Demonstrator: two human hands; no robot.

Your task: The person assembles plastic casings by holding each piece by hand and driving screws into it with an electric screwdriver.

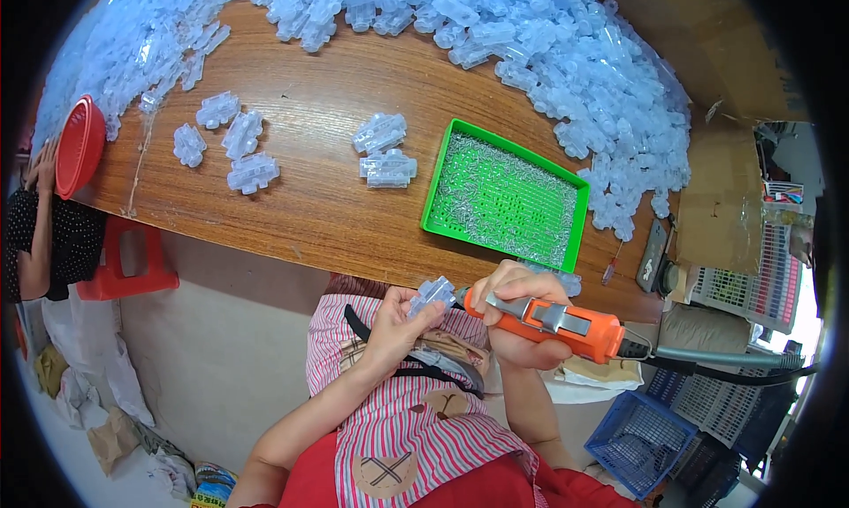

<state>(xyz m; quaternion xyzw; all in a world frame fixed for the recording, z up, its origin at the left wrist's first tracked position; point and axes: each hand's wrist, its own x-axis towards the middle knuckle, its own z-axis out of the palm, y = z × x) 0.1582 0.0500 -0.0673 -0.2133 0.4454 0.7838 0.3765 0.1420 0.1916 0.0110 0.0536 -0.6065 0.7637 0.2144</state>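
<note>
Above my lap, at the table's front edge, my left hand (pixel 395 327) pinches a small clear plastic part (pixel 432 297). An orange electric screwdriver (pixel 591 334) with a metal lever lies in the grip of my right hand (pixel 522 285). Its tip end points left at the plastic part; whether it touches is hidden by my fingers. Just beyond my right hand stands a green tray (pixel 580 225) strewn with many small silvery screws. Left of the tray rest two clear plastic blocks (pixel 387 168), and farther left a loose group of similar blocks (pixel 254 173).
Heaps of clear plastic parts (pixel 601 84) line the table's back and right. A cardboard wall (pixel 725 207), a phone (pixel 652 256) and a small screwdriver (pixel 609 270) are at right. Cables trail right. At left are a red basket (pixel 81 145), a red stool (pixel 133 274) and another person's hand (pixel 42 168).
</note>
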